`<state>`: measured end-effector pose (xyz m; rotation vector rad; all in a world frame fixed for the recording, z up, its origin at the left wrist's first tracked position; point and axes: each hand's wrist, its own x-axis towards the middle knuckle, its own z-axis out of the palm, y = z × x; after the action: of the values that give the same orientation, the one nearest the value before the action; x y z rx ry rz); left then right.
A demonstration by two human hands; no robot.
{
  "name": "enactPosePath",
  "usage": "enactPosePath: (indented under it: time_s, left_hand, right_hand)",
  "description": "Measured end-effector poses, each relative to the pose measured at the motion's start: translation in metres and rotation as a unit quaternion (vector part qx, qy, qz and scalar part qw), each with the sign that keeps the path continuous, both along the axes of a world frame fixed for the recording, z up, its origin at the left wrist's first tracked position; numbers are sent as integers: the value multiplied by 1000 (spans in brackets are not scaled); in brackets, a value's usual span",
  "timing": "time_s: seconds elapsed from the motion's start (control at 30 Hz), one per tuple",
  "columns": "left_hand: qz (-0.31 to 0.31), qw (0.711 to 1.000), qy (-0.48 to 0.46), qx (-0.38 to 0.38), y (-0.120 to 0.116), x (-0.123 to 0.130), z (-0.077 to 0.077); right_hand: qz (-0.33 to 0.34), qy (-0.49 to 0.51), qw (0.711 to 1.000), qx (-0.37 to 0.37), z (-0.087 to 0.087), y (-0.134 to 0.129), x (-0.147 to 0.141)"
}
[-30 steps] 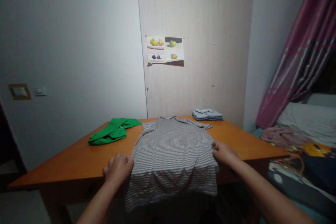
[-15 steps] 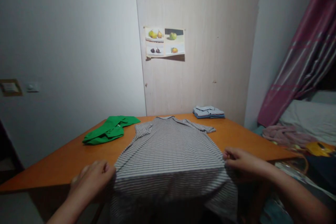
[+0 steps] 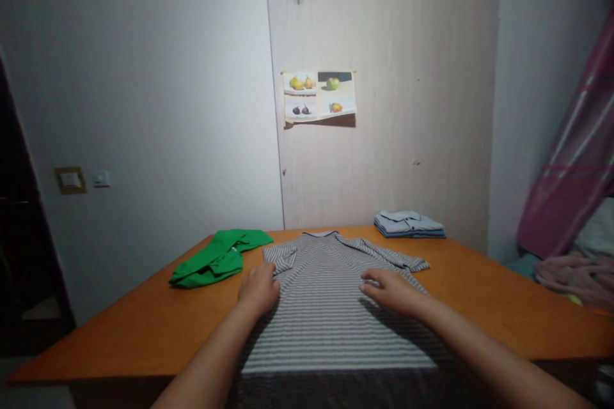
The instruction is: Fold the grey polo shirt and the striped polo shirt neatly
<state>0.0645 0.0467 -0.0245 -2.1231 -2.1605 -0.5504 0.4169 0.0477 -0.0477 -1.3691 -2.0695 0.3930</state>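
A grey-and-white striped shirt [image 3: 326, 319] with a collar and short sleeves lies spread on the table, collar toward the wall, its lower end hanging over the near edge. My left hand [image 3: 260, 291] is at the shirt's left side, just below the left sleeve [image 3: 282, 257]; its fingers point forward and down, partly hidden, with the thumb apart. Over the right part of the shirt's body hovers my right hand [image 3: 391, 291], thumb and fingers apart, holding nothing, its shadow falling on the cloth.
On the orange table [image 3: 144, 326], a crumpled green garment [image 3: 215, 259] lies at the back left. A stack of folded shirts [image 3: 407, 223] sits at the back right. A fruit picture [image 3: 319, 97] hangs on the wall panel. Right of the table are a pink curtain [image 3: 559, 185] and heaped cloth [image 3: 573, 275].
Both hands have let go of the shirt's lower sides and moved forward and inward over its body. The view has tilted up and turned slightly left.
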Motion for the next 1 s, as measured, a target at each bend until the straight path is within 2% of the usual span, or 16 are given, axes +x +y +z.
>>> enactPosePath:
  time_s: [0.13, 0.27, 0.37, 0.43, 0.5, 0.6, 0.67, 0.73, 0.8, 0.87, 0.93, 1.0]
  left_hand:
    - [2, 999, 34, -17, 29, -1, -8]
    - [22, 1000, 13, -9, 54, -5, -19]
    - [53, 998, -22, 18, 69, -11, -23]
    - [98, 992, -65, 43, 77, -21, -22]
    - [178, 972, -135, 75, 81, -38, -18]
    - [306, 916, -228, 126, 81, -70, -6]
    - [359, 884, -255, 158, 78, -86, 4]
    - [389, 855, -273, 208, 76, -90, 15]
    - [373, 840, -277, 279, 77, -82, 23]
    - [293, 860, -262, 326, 82, -65, 26]
    - [164, 906, -269, 283, 91, -41, 20]
    - [43, 934, -318, 157, 103, -19, 8]
  right_hand:
    - [8, -52, 999, -9, -5, 22, -18]
    - [-1, -106, 994, -7, -25, 36, -22]
    - [-18, -143, 989, -17, -39, 42, -20]
    - [-23, -158, 987, -27, -42, 43, -19]
    - [-25, -166, 985, -33, -42, 43, -18]
    - [-27, -168, 985, -38, -40, 41, -18]
    - [-28, -171, 984, -41, -40, 41, -18]
    - [-32, -175, 983, -43, -40, 40, -17]
    - [-35, -177, 983, -44, -41, 40, -17]
    - [-38, -179, 982, -44, -40, 40, -17]
    - [-39, -179, 982, -46, -38, 38, -18]
    - [-41, -175, 982, -48, -36, 35, -18]
